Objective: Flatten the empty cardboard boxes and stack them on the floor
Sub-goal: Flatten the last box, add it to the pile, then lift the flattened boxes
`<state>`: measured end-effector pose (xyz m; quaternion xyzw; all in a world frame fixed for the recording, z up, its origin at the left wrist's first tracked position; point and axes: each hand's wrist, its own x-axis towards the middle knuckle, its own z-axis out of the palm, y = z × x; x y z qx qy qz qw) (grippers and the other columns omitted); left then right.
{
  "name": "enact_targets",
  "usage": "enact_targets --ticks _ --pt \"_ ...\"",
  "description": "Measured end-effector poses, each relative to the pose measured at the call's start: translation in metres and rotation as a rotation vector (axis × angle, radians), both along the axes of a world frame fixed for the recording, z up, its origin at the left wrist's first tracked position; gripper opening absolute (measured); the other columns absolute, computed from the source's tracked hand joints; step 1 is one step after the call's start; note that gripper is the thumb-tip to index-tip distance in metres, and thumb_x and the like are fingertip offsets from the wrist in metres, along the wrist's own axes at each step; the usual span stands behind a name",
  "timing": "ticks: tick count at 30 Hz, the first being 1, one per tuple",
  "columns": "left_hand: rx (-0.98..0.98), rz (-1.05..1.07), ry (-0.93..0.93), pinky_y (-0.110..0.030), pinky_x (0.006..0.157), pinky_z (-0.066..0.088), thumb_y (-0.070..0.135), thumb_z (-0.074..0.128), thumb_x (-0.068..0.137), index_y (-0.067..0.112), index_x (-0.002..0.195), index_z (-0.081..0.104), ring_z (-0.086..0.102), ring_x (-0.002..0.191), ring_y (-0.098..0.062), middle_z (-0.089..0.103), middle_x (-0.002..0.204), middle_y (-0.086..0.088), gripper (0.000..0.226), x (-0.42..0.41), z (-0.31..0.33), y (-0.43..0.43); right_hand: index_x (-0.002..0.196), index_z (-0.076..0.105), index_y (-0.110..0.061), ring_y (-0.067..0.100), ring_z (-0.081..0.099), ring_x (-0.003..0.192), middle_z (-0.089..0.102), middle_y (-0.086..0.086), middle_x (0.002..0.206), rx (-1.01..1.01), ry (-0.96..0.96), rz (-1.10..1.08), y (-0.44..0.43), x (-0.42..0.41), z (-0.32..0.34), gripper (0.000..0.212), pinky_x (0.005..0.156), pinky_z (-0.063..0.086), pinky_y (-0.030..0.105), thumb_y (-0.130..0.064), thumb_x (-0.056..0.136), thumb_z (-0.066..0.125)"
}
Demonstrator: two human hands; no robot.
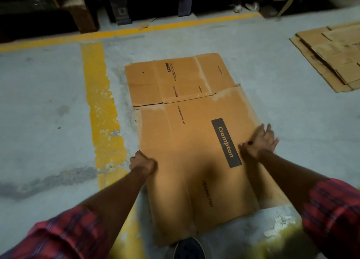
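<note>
Head view: flattened box (194, 134) lay on the floor (48, 103), both hands on it.
I had the left hand (143, 164) curled round its left edge, probably steadying; the right hand (261, 142) lay spread, pressing the right edge flat.

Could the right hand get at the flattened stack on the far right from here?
Probably not without a step: the right hand rests on the box, and the stack lies apart across bare floor. Nothing blocks the way.
</note>
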<state>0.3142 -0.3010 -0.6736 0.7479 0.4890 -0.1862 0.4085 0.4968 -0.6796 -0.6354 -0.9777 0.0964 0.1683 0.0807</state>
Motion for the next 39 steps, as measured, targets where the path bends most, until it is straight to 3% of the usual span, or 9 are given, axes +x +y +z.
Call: enact_targets --ticks 5,10,17,21,26,33,39 --pt "0.03 -0.089 0.01 -0.047 0.115 0.04 0.041 0.072 0.093 0.008 0.161 0.023 0.042 0.142 -0.046 0.033 0.157 -0.023 0.09 -0.009 0.009 -0.007 0.165 0.024 -0.022 0.035 0.025 0.156 0.018 0.007 0.174 0.014 0.172 0.336 0.075 -0.029 -0.004 0.097 0.126 0.021 0.056 -0.063 0.09 0.07" --pt "0.03 -0.181 -0.061 -0.05 0.114 0.042 0.043 0.074 0.09 0.011 0.161 0.022 0.041 0.142 -0.047 0.029 0.159 -0.021 0.093 -0.007 0.014 0.001 0.167 0.019 -0.023 0.035 0.013 0.16 0.009 0.004 0.176 0.06 0.254 0.489 0.134 -0.047 0.001 0.094 0.126 0.013 0.058 -0.063 0.094 0.063" --pt "-0.065 -0.228 -0.031 -0.049 0.112 0.046 0.043 0.077 0.087 0.01 0.154 0.033 0.048 0.136 -0.045 0.041 0.151 -0.022 0.086 0.004 0.038 0.024 0.167 0.018 -0.021 0.039 0.017 0.158 0.011 0.007 0.175 0.029 0.361 0.452 0.149 -0.037 0.038 0.091 0.123 0.025 0.057 -0.061 0.098 0.061" --pt "-0.084 -0.249 0.003 -0.046 0.119 0.038 0.039 0.074 0.092 0.009 0.166 0.015 0.039 0.147 -0.043 0.032 0.162 -0.023 0.099 -0.008 0.102 0.034 0.167 0.021 -0.02 0.038 0.027 0.155 0.02 0.009 0.173 0.016 0.348 0.407 0.158 -0.047 0.102 0.084 0.12 0.033 0.052 -0.057 0.101 0.058" --pt "-0.076 -0.27 0.053 -0.045 0.117 0.039 0.037 0.068 0.097 0.008 0.166 0.013 0.038 0.148 -0.043 0.033 0.163 -0.024 0.093 -0.04 0.226 0.037 0.164 0.027 -0.021 0.036 0.038 0.15 0.031 0.006 0.168 0.045 0.39 0.383 0.156 -0.085 0.209 0.08 0.115 0.039 0.051 -0.058 0.101 0.058" --pt "-0.088 -0.251 0.055 -0.048 0.115 0.043 0.039 0.071 0.098 0.013 0.167 0.013 0.041 0.147 -0.043 0.034 0.164 -0.022 0.094 -0.059 0.423 0.023 0.167 0.018 -0.023 0.039 0.031 0.153 0.026 0.007 0.171 0.191 0.464 0.258 0.144 -0.12 0.383 0.09 0.118 0.036 0.055 -0.063 0.098 0.06" --pt "-0.195 -0.115 0.002 -0.048 0.109 0.045 0.043 0.073 0.096 0.018 0.166 0.015 0.042 0.146 -0.043 0.033 0.166 -0.021 0.095 -0.037 0.471 0.001 0.164 0.025 -0.02 0.043 0.044 0.141 0.043 0.014 0.159 0.213 0.442 0.169 0.115 -0.094 0.428 0.092 0.112 0.042 0.056 -0.064 0.094 0.065"
